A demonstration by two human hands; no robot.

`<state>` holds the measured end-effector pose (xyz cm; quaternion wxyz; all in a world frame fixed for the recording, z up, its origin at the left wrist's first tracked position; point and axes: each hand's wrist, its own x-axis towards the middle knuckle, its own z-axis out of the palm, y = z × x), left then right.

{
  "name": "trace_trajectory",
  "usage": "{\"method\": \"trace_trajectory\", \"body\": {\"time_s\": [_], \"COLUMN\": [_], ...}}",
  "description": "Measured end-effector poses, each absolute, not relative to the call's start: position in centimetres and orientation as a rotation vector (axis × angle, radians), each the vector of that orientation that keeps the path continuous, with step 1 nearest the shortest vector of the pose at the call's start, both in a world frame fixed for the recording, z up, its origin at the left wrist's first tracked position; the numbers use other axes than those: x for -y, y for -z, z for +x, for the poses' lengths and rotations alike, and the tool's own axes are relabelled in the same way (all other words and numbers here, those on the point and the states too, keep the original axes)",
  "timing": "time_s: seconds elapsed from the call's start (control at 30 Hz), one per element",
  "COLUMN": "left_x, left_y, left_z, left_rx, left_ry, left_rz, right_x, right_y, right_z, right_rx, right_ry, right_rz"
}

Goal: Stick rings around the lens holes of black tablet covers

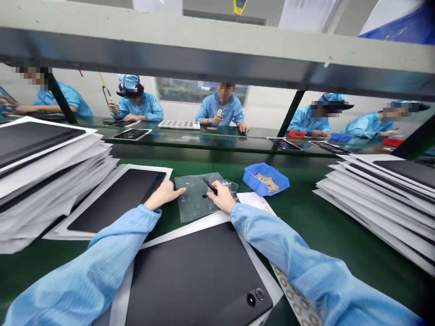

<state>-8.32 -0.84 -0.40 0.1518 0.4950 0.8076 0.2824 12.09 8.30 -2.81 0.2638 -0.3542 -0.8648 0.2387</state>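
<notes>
My right hand [222, 198] grips a slim black pen-like tool [210, 186] above a clear plastic bag [190, 206]. Close to its fingers, a small black round part [204, 196] lies on the bag. At the bag's left edge, my left hand [163, 194] holds nothing, with one digit stretched out towards the bag; its other fingers are partly hidden. Beside that hand is a dark tablet panel [115, 199] on white sheets. Below both hands lies another dark tablet panel [190, 276], with two round camera rings at its lower right corner.
A blue bin [249, 179] holds many small tan pieces. Partly under my right sleeve runs a strip with rings [294, 296]. Stacks of panels and white sheets stand left [68, 181] and right [374, 199]. A shelf beam [217, 59] crosses overhead; several co-workers sit opposite.
</notes>
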Motion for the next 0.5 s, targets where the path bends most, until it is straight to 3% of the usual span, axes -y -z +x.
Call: {"method": "trace_trajectory", "body": {"time_s": [0.17, 0.5], "left_x": [1.3, 1.8], "left_y": [-0.3, -1.2], "left_z": [-7.5, -7.4], "left_rx": [-2.093, -1.78], "left_ry": [-0.83, -1.353], "left_rz": [1.166, 0.731], "right_x": [-8.5, -9.5], "right_y": [3.2, 3.8], "right_z": [12.3, 12.0], "right_rx": [2.209, 1.981], "right_ry": [-0.751, -0.903], "right_rz": [-0.943, -1.006]}}
